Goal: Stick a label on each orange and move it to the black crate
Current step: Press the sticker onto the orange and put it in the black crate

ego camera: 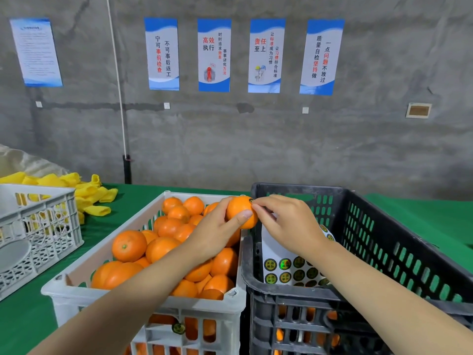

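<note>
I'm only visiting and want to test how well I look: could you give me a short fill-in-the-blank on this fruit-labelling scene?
1. The left hand grips one ____ while the right hand puts a label on it.
2. The black crate, holding the sticker sheet, stands on the white crate's ____ side.
3. The cloth under both crates is coloured ____.
Missing words: orange; right; green.
</note>
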